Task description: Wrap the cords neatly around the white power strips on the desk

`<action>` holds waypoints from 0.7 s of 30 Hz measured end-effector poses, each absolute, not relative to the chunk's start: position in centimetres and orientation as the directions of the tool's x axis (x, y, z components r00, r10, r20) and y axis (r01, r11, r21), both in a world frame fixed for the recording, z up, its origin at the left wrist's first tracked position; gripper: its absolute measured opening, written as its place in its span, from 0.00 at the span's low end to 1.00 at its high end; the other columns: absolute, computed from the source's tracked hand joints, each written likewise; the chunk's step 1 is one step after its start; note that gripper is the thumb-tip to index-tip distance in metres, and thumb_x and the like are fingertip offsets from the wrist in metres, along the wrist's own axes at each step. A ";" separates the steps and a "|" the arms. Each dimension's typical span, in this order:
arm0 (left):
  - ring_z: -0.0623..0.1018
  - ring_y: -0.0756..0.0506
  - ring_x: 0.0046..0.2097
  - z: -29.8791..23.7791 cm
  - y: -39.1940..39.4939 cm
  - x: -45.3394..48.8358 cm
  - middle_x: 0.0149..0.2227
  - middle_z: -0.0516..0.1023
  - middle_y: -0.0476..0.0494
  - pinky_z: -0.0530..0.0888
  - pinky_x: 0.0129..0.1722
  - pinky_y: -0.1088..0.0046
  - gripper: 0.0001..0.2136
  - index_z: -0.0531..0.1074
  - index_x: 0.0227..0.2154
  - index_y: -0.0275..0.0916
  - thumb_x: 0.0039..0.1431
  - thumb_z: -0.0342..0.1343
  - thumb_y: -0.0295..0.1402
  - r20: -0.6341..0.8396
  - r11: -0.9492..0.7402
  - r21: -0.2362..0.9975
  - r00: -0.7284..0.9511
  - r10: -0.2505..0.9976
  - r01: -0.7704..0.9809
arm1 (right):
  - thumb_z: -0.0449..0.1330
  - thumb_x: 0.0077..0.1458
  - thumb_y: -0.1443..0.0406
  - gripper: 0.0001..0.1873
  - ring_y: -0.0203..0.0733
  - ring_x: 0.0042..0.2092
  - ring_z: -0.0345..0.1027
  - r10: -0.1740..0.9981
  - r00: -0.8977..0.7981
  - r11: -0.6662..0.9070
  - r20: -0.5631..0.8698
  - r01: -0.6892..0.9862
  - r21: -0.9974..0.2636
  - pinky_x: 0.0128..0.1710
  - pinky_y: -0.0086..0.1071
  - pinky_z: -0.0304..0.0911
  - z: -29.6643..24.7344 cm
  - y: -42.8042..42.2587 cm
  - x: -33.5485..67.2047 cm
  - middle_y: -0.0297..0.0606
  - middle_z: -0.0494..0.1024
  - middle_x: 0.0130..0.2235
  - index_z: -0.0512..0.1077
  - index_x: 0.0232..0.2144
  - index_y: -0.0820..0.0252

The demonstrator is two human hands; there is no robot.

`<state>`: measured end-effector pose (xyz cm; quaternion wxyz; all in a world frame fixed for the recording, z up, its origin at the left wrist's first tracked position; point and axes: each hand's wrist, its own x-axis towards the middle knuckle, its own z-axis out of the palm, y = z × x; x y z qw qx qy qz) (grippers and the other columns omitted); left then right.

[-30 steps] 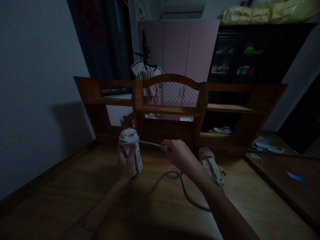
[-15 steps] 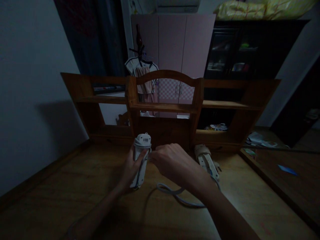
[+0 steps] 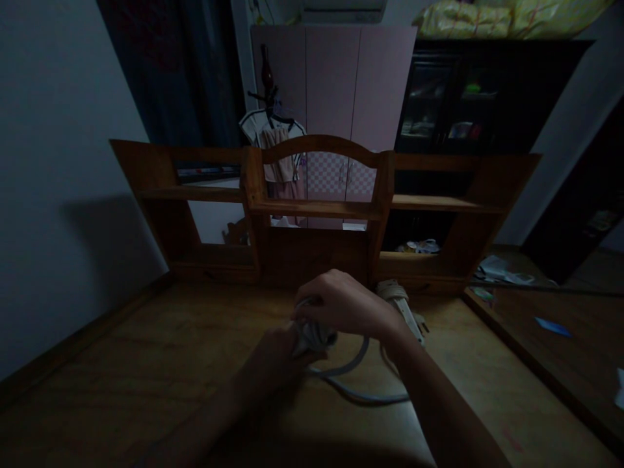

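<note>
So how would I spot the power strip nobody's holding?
Find the wooden shelf backing the desk. By its right-hand section is a pale power strip. Unlike the blurred one in the left hand, it lies on the desk, its far end bundled in cord.

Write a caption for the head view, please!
Left hand holds a white power strip, right hand its cord, over a wooden desk.

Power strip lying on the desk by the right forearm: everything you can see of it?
The power strip has a long, narrow, off-white body that looks like plastic. A pale cord is wound around its far end; what looks like a pronged plug sticks out on its right. It lies on the desk, slanting toward the near right. The right forearm hides part; contact is unclear.
</note>
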<state>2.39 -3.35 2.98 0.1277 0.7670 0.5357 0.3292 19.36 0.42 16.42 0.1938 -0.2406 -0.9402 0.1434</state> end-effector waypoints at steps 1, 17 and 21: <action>0.78 0.41 0.35 2.7 -3.2 2.2 0.35 0.79 0.43 0.72 0.32 0.69 0.17 0.72 0.37 0.42 0.50 0.60 0.48 0.390 -0.419 0.535 0.225 0.893 0.734 | 0.60 0.55 0.63 0.07 0.35 0.36 0.70 0.507 -0.813 0.827 0.285 0.366 -0.427 0.33 0.25 0.55 16.3 1.1 19.6 0.34 0.78 0.31 0.77 0.33 0.58; 0.77 0.39 0.46 0.3 -2.0 0.3 0.50 0.74 0.39 0.75 0.41 0.65 0.40 0.48 0.62 0.45 0.49 0.63 0.40 0.636 -0.472 0.615 -0.044 0.770 0.632 | 0.57 0.52 0.53 0.19 0.29 0.24 0.56 0.561 -0.826 0.488 -0.059 0.388 -0.782 0.22 0.22 0.53 8.6 10.0 20.8 0.29 0.66 0.23 0.75 0.32 0.65; 0.76 0.38 0.49 1.5 -1.5 0.3 0.52 0.73 0.41 0.73 0.43 0.66 0.39 0.51 0.61 0.46 0.48 0.63 0.42 0.587 -0.388 0.730 -0.225 0.778 0.563 | 0.60 0.49 0.52 0.21 0.29 0.24 0.58 0.612 -0.781 0.454 -0.124 0.475 -0.754 0.21 0.21 0.54 7.2 10.2 19.8 0.29 0.66 0.24 0.74 0.35 0.65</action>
